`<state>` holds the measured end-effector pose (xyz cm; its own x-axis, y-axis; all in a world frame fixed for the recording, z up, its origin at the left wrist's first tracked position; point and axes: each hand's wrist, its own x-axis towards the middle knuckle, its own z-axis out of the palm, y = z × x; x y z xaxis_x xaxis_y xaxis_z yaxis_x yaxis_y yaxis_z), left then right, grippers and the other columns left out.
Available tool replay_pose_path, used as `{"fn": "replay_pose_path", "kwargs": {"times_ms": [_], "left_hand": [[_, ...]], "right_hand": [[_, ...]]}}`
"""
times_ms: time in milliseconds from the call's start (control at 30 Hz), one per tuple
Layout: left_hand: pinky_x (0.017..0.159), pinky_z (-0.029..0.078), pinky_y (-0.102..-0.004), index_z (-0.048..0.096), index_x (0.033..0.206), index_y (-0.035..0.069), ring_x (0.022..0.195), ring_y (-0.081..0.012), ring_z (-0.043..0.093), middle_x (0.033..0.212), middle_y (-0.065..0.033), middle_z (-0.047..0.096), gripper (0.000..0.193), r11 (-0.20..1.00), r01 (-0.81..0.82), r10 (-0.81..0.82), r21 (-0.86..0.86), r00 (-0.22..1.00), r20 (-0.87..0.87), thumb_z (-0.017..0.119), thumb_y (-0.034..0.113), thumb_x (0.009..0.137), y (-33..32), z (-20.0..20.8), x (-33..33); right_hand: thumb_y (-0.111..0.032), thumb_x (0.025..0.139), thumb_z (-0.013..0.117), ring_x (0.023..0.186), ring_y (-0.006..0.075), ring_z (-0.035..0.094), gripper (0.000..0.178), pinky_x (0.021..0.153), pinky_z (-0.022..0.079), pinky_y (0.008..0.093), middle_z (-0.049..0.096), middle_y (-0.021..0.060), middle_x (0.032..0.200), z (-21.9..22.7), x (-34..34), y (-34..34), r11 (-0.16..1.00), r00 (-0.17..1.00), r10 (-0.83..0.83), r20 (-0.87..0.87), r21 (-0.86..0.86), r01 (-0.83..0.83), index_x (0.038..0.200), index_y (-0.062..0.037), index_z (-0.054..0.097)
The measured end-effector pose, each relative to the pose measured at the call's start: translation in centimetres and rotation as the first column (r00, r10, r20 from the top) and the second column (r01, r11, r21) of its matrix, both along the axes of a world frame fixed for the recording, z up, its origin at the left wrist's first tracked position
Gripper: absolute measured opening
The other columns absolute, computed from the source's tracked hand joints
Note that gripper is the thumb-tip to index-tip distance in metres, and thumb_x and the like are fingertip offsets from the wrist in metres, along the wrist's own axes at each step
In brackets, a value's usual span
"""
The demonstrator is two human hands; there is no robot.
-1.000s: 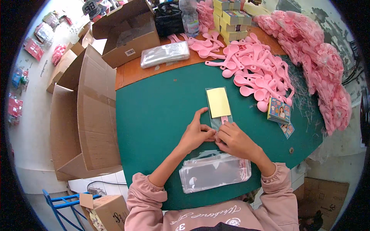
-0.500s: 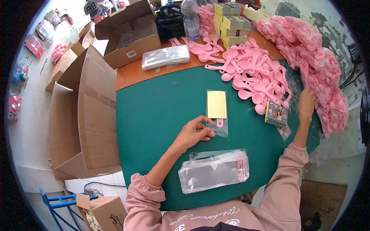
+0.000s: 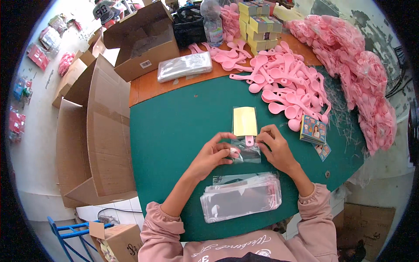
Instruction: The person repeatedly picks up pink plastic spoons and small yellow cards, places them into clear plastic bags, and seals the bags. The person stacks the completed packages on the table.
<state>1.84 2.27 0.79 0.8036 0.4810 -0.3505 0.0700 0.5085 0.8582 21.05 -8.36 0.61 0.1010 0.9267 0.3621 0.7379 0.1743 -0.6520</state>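
In the middle of the green table lies a clear plastic bag [image 3: 251, 155] with a yellow card [image 3: 245, 121] inside. The pink handle end of a spoon [image 3: 249, 140] sticks out below the card. My left hand [image 3: 214, 153] pinches the bag's lower left part, near its open end. At the bag's right edge, beside the spoon handle, the fingers of my right hand [image 3: 278, 148] are closed together and appear to grip the plastic. A stack of flat clear bags [image 3: 242, 198] lies just in front of my body.
Loose pink spoons [image 3: 290, 81] are heaped at the back right, beside long bags of spoons [image 3: 366, 83]. Printed cards [image 3: 312, 129] lie near the heap; card stacks [image 3: 264, 28] stand behind. A clear pack [image 3: 185, 67] and bottle [image 3: 212, 24] are behind. An open carton [image 3: 111, 131] stands left.
My right hand has come from the bagged spoons at the right to the bag's right edge. My left hand stays on the bag, whose lower part has shifted slightly.
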Motion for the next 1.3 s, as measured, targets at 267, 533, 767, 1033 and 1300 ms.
{"fn": "replay_pose_path", "kwargs": {"times_ms": [267, 533, 767, 1033, 1300], "left_hand": [[0.059, 0.05, -0.0252, 0.054, 0.093, 0.003, 0.08, -0.0129, 0.058, 0.09, -0.0057, 0.058, 0.016, 0.568, 0.094, 0.09, 0.818, 0.98, -0.176, 0.059, 0.002, 0.078, -0.7, -0.3, 0.4], [0.063, 0.05, -0.0246, 0.056, 0.087, 0.001, 0.078, -0.0118, 0.059, 0.082, -0.0045, 0.059, 0.011, 0.644, -0.019, 0.163, 0.765, 0.98, -0.112, 0.061, 0.006, 0.078, -0.7, -0.6, 0.6], [0.064, 0.05, -0.0249, 0.057, 0.084, -0.001, 0.074, -0.0103, 0.059, 0.079, -0.0058, 0.06, 0.013, 0.707, -0.057, 0.198, 0.705, 0.973, -0.12, 0.062, 0.009, 0.078, -1.2, -1.6, 0.9], [0.06, 0.046, -0.0214, 0.056, 0.086, 0.001, 0.069, -0.0075, 0.056, 0.075, -0.0027, 0.058, 0.013, 0.791, -0.086, 0.23, 0.606, 0.959, -0.164, 0.062, 0.01, 0.08, -1.0, -1.9, 1.2], [0.064, 0.044, -0.0197, 0.056, 0.096, 0.002, 0.075, -0.0062, 0.053, 0.085, -0.0017, 0.057, 0.016, 0.866, -0.124, 0.227, 0.485, 0.96, -0.161, 0.06, 0.008, 0.082, -0.9, -2.3, 1.3]], "right_hand": [[0.002, 0.072, 0.061, 0.076, 0.0221, 0.056, 0.017, 0.067, 0.048, 0.0306, 0.047, 0.0118, 0.093, 0.2, 0.0, -0.3, 0.996, 0.979, 0.046, -0.2, -0.062, -0.06, 0.086, -0.0019, 0.053], [-0.003, 0.079, 0.06, 0.081, 0.0123, 0.056, 0.011, 0.068, 0.049, 0.0243, 0.05, 0.0072, 0.091, -0.4, -0.3, -0.3, 0.983, 0.833, -0.032, -0.553, -0.167, -0.074, 0.086, 0.001, 0.052], [-0.007, 0.085, 0.055, 0.067, 0.0123, 0.06, 0.01, 0.062, 0.051, 0.0233, 0.059, 0.0063, 0.074, -1.4, -1.2, -0.1, 0.955, 0.637, -0.157, -0.755, -0.281, -0.098, 0.086, 0.0018, 0.052], [-0.002, 0.084, 0.053, 0.064, 0.0164, 0.062, 0.009, 0.056, 0.054, 0.0262, 0.057, 0.0102, 0.075, -1.3, -1.6, 0.1, 0.946, 0.492, -0.306, -0.815, -0.318, 0.061, 0.086, 0.002, 0.045], [0.001, 0.083, 0.051, 0.063, 0.0164, 0.062, 0.008, 0.055, 0.054, 0.0262, 0.056, 0.0097, 0.074, -1.5, -1.7, 0.1, 0.955, 0.514, -0.28, -0.811, -0.289, 0.063, 0.088, 0.0014, 0.045]]}}
